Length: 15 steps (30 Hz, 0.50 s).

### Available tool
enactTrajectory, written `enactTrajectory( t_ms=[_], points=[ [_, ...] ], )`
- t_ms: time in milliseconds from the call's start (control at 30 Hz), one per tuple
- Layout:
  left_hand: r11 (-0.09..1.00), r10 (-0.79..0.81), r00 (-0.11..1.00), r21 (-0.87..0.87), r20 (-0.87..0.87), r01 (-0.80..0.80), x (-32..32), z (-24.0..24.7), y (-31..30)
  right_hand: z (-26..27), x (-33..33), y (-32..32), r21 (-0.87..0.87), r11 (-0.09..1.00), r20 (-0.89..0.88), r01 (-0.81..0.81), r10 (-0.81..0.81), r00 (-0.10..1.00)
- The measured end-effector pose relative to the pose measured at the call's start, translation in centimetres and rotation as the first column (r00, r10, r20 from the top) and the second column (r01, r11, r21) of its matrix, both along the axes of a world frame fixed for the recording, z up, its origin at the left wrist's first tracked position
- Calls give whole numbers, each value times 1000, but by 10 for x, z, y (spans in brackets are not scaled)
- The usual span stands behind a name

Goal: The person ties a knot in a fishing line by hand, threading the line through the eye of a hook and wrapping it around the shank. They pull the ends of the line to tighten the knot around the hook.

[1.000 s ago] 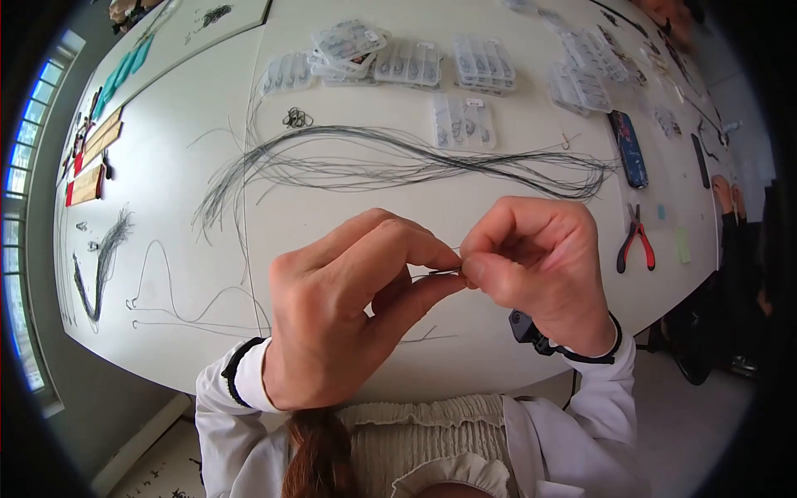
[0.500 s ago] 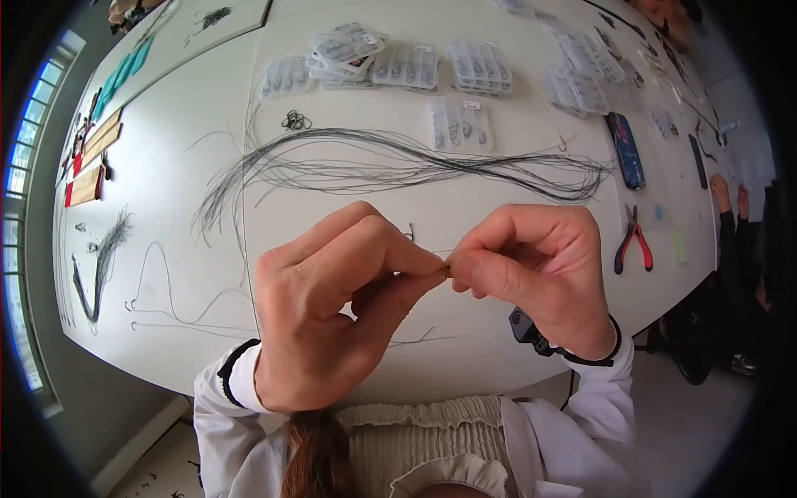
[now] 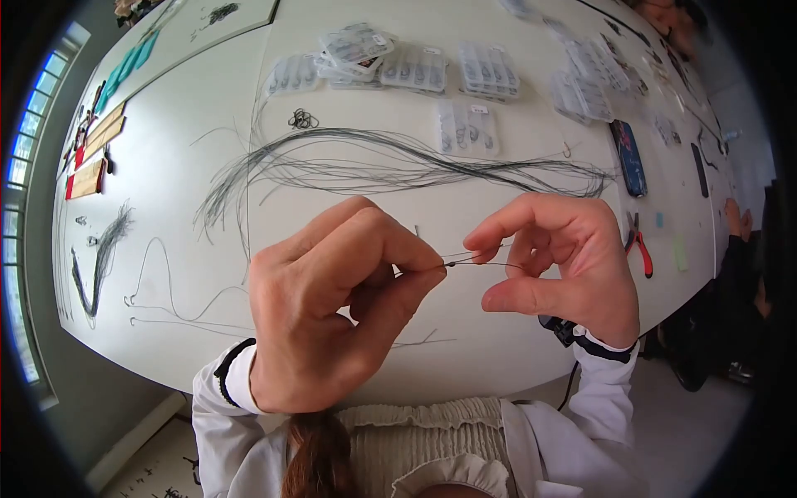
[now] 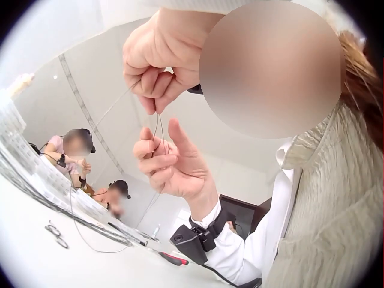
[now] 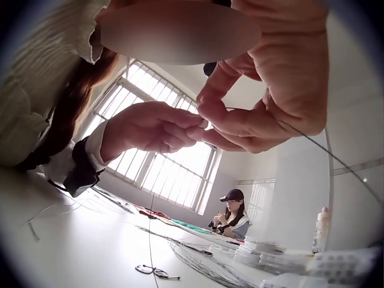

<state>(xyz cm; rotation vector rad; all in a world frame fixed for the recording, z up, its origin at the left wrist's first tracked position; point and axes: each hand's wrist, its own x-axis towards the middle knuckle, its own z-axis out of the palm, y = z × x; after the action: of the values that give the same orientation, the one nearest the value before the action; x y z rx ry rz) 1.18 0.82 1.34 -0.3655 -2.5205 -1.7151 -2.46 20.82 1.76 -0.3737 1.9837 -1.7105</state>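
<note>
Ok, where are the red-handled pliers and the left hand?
Red-handled pliers (image 3: pixel 646 259): head view, on the right-side handle.
Left hand (image 3: pixel 309 307): head view, on the back of the hand.

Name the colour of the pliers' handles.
The handles are red and black, best seen in the head view.

1. A barred window (image 3: pixel 25 166) stands beyond the left side of the table (image 3: pixel 191 274).
2. Teal pieces (image 3: pixel 134 62) lie at the far left, past wooden pieces (image 3: pixel 86 178) with red ends.
3. A dark blue case (image 3: pixel 629 158) (flowery, by the look of it) lies right, beyond a green slip (image 3: pixel 681 251).
4. A capped person (image 5: pixel 233 217) sits near the table.
</note>
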Motion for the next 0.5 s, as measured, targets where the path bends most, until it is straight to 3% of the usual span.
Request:
enactTrajectory(
  t_ms=[100, 200, 267, 500],
  points=[
    [1000, -5, 1000, -8, -6, 5, 0, 0, 0, 10, -2, 2, 83, 995, 79, 55, -61, 995],
    [1000, -19, 1000, -16, -14, 18, 0, -1, -1, 9, -2, 9, 116, 989, 7, 94, -96, 995],
    [1000, -16, 1000, -23, -17, 16, 0, -1, -1, 0, -4, 14, 72, 994, -148, 84, -73, 986],
    [1000, -17, 1000, -22, -23, 16, 0, -1, -1, 2, 1, 9, 41, 987, -151, 157, -149, 977]
  ],
)
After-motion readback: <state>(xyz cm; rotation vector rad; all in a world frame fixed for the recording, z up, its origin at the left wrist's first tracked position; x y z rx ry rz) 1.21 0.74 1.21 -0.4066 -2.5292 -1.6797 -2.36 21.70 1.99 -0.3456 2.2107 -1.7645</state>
